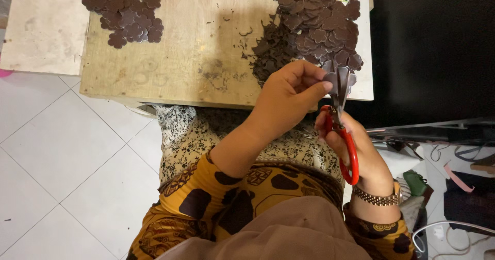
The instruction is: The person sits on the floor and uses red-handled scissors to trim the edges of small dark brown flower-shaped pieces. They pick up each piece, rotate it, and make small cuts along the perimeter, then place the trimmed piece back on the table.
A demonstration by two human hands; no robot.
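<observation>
**Thin flower piece, pinch by the edge**

Left hand pinches a grey-brown flower-shaped piece w/ fingertips, just above right hand. Right hand's closed round red-handled scissors, blades at the piece. Piece looks light, thin, bendy; prob. best held near edge, clear of blades. More cut pieces lie beyond on table.

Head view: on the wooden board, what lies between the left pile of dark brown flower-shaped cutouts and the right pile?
In the head view, mostly bare wooden board separates the left pile from the right pile; small dark trimming scraps lie scattered along the right pile's near edge.
</observation>
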